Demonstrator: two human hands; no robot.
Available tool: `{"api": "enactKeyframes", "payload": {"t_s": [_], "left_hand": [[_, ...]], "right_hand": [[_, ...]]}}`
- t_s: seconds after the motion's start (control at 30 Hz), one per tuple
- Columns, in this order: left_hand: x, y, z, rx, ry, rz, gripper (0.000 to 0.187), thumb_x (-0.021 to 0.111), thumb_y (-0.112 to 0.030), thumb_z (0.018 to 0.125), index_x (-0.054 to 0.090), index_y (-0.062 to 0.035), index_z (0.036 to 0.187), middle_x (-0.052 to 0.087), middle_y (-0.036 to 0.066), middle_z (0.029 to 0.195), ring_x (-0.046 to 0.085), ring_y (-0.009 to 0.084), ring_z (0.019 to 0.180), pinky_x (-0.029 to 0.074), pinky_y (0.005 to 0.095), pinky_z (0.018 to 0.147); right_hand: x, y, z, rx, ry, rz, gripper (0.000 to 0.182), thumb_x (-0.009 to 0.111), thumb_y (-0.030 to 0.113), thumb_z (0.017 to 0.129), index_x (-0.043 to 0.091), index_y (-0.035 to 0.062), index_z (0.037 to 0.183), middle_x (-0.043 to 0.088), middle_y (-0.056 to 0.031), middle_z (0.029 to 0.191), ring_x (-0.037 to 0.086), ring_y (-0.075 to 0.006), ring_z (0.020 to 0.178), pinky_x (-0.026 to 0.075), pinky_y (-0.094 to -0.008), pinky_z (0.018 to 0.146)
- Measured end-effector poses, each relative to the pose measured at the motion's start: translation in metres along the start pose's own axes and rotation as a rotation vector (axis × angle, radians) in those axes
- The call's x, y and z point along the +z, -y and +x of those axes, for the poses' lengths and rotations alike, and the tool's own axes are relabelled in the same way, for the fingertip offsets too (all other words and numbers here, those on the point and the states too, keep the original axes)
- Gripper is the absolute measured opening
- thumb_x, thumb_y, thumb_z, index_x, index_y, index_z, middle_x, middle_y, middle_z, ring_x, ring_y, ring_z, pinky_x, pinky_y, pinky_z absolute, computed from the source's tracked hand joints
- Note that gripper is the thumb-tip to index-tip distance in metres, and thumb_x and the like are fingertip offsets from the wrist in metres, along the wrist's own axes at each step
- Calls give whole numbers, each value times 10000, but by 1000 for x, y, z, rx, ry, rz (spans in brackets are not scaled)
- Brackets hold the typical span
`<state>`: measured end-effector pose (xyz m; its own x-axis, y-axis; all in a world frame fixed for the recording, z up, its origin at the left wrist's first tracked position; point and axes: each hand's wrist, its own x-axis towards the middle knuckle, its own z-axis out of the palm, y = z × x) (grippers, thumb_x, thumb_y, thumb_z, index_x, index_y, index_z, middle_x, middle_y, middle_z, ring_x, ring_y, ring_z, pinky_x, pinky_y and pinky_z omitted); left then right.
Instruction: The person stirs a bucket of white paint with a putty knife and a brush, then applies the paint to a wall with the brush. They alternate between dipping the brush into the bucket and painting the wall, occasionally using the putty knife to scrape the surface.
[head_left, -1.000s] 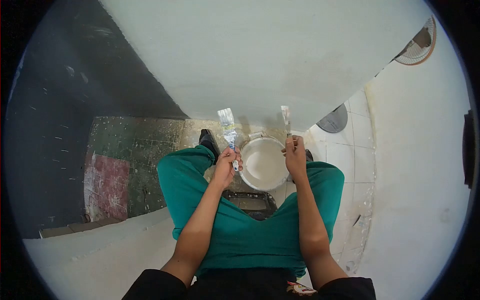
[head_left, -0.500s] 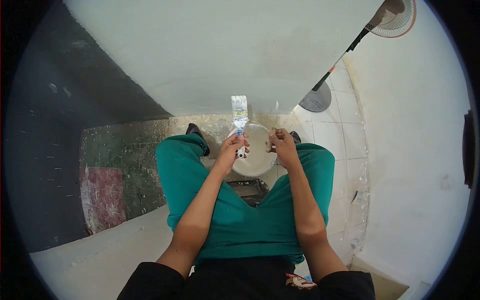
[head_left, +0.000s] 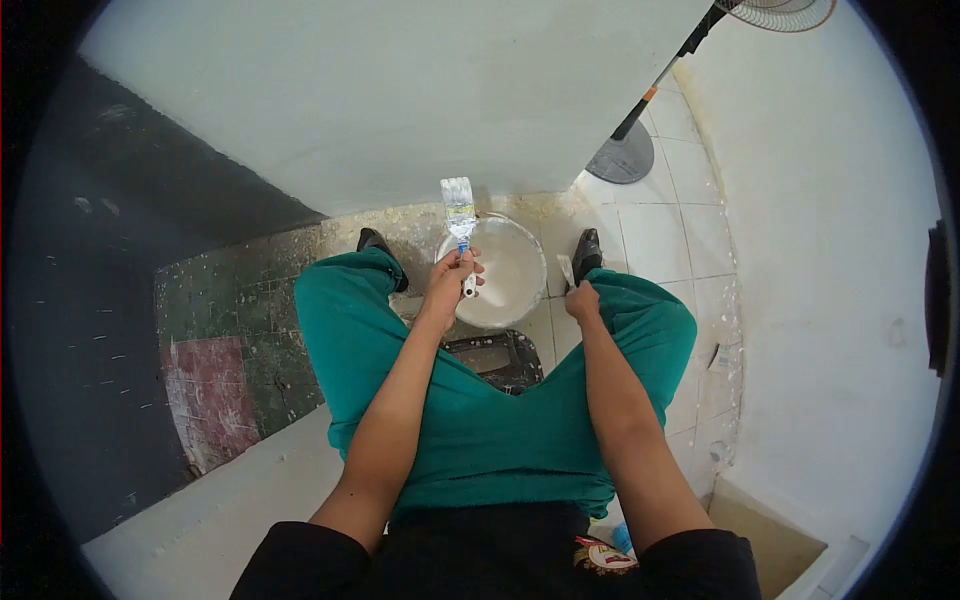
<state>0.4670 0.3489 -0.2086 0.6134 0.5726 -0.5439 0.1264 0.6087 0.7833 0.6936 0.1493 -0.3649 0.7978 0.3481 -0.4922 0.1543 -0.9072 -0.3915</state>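
Left hand (head_left: 447, 283) is gripping a wide putty knife (head_left: 459, 218) by its handle, blade pointing up over the white bucket (head_left: 500, 275) of putty on the floor. Right hand (head_left: 581, 300) is clamping a smaller scraper (head_left: 566, 269) beside the bucket's right rim, above green trousers (head_left: 470, 430).

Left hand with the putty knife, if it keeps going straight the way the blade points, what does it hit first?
Most likely the white wall. The left hand holds the putty knife blade-up over the bucket rim, and nothing shows between blade tip and wall, though depth is hard to judge here.
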Motion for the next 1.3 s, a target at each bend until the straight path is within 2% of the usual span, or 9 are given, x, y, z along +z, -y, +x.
{"api": "enactKeyframes", "payload": {"t_s": [0.1,0.17,0.27,0.47,0.57,0.67,0.87,1.07,1.3], "left_hand": [[2,2,5,-19,-2,41,258,563,-300,994,642,-116,1156,616,7,895,611,107,761,483,253,655],[1,3,7,-30,-7,72,265,560,-306,996,643,-114,1159,620,8,898,609,105,761,478,254,657],[1,5,10,-38,-10,98,273,558,-311,997,645,-109,1157,622,11,897,608,104,761,475,259,663],[-7,7,14,-26,-49,60,279,564,-301,996,649,-88,1155,619,18,881,611,120,746,473,264,676],[-14,10,18,-16,-71,29,292,568,-302,994,647,-73,1157,615,26,872,607,127,739,472,266,680],[-19,13,18,-27,-93,27,305,570,-306,993,645,-61,1158,613,32,867,602,127,737,473,268,680],[-28,11,22,-44,-146,28,313,572,-308,993,643,-48,1152,615,30,864,598,115,734,465,257,670],[-36,12,29,-65,-195,-30,305,570,-307,996,646,-53,1148,618,16,834,589,103,723,454,244,662],[-32,9,40,-78,-195,-67,296,572,-307,996,650,-58,1137,625,15,829,590,102,716,459,246,660]], "right_hand": [[22,-16,13,88,42,-11,335,593,198,882,530,-16,1131,609,-309,1130,611,-468,1028,505,-498,886],[-1,15,-4,29,19,-74,366,637,151,836,532,-9,1149,593,-285,1173,580,-462,1116,488,-500,935],[-33,62,-31,-16,-116,-147,358,625,116,840,527,-20,1157,576,-264,1143,600,-444,1050,495,-507,908],[-27,79,-6,-315,-237,-158,249,590,59,833,565,-50,1056,547,-297,1101,598,-459,965,508,-513,831],[-7,101,4,-488,-282,-96,208,607,58,806,605,-61,976,583,-298,967,610,-468,904,509,-506,813],[12,123,12,-364,-76,-8,242,602,113,794,639,-72,945,643,-324,929,628,-464,933,499,-499,847],[89,141,29,-381,-118,4,182,654,106,754,643,-73,780,651,-327,876,654,-472,863,526,-493,784],[152,161,50,185,12,297,278,687,152,796,666,-108,892,662,-335,944,674,-449,916,539,-469,824],[194,166,65,118,-87,293,328,695,198,826,648,-117,903,662,-335,925,678,-442,894,539,-473,798]]}}
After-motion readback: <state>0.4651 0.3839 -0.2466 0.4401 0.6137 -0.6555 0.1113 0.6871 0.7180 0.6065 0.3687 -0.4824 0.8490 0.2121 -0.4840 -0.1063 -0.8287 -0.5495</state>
